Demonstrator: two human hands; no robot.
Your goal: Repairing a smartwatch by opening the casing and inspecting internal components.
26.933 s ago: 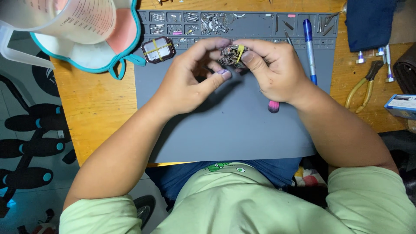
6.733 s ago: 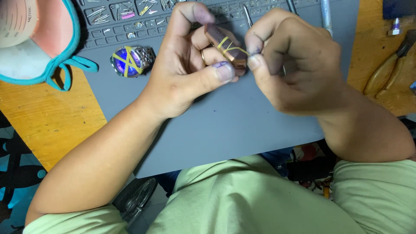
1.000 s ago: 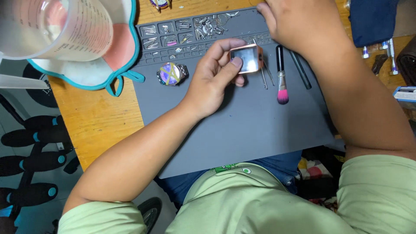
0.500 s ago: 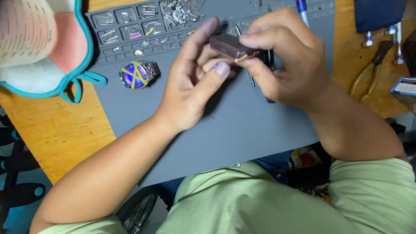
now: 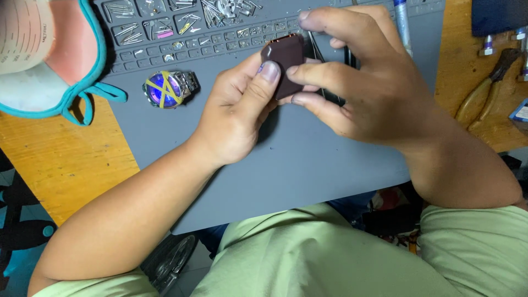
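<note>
I am looking at a small dark brown case (image 5: 283,63), smooth and rounded at the corners, pinched between both sets of fingers above a matte grey mat (image 5: 308,159) on an orange wooden table (image 5: 66,159). My left hand (image 5: 239,110) is pressing its thumb on the case; my right hand (image 5: 363,82) is gripping its edge, forefinger raised. Left of the fingers, a watch (image 5: 168,88) (banded with yellow) is lying.

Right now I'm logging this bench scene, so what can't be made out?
Head view only:
- Dark brown case: front hidden by left hand and right hand.
- Parts in grey mat compartments: too small.
- Pliers: jaws cut off by right edge.
</note>
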